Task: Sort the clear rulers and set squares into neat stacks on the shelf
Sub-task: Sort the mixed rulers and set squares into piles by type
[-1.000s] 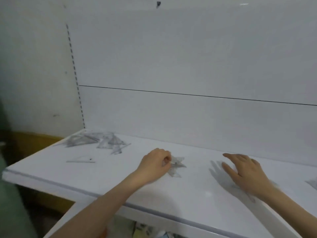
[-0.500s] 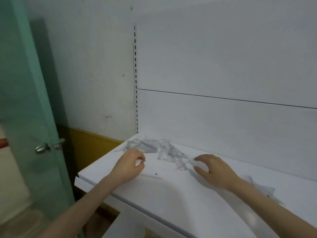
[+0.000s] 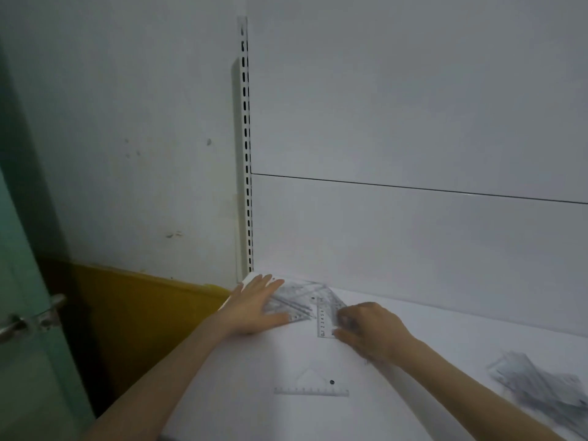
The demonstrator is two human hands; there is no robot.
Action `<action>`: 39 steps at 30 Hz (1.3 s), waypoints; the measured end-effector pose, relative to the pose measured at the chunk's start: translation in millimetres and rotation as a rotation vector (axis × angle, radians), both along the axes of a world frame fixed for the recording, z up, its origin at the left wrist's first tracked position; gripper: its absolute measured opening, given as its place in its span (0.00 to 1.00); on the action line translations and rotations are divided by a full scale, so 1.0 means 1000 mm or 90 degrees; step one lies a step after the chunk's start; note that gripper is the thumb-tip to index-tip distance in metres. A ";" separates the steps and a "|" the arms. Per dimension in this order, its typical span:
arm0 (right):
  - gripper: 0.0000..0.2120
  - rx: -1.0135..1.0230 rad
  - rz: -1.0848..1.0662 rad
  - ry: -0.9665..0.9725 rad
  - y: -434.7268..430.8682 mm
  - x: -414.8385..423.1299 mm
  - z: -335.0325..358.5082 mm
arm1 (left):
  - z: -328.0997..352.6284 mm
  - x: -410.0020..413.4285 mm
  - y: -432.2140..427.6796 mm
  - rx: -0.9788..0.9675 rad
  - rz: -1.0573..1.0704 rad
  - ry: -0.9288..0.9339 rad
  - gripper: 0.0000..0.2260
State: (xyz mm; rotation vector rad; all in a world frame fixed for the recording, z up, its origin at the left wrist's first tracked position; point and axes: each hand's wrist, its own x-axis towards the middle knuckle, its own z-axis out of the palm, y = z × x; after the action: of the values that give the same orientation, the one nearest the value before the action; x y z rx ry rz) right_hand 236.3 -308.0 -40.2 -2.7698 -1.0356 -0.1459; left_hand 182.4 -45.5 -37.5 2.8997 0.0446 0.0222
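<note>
Where the shelf (image 3: 254, 409) lay nearest, one clear set square (image 3: 313, 385) was seen flat and alone, with a blurred heap of rulers (image 3: 541, 383) well off to its right. Farther back, the right hand (image 3: 370, 329) was curled, its fingers pinching a numbered ruler (image 3: 322, 319). The left hand (image 3: 254, 308) was spread flat on the corner pile (image 3: 302, 299), near the slotted upright (image 3: 246, 186).

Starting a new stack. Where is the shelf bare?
Crowded: corner pile under the left hand. Bare: along the back panel between right hand and right pile; also between the hands and the lone set square.
</note>
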 end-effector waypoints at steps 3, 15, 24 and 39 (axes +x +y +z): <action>0.12 -0.031 -0.011 -0.084 0.008 -0.002 0.006 | -0.004 0.018 -0.001 -0.040 -0.023 -0.027 0.34; 0.04 -0.104 0.111 -0.419 0.006 -0.034 0.006 | 0.002 -0.001 -0.032 -0.053 -0.170 -0.148 0.15; 0.06 0.349 -0.049 -0.020 -0.025 -0.043 0.026 | 0.004 -0.008 -0.037 -0.070 -0.228 -0.024 0.14; 0.05 0.691 -0.072 0.378 -0.072 -0.069 0.059 | 0.037 -0.018 -0.072 -0.173 -0.143 -0.224 0.09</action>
State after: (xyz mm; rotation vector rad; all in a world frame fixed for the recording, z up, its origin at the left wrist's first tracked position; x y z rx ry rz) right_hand 167.4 -380.2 18.9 -1.6960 -0.4183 0.0859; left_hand 164.8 -117.2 -0.6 2.5715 -0.3144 0.4473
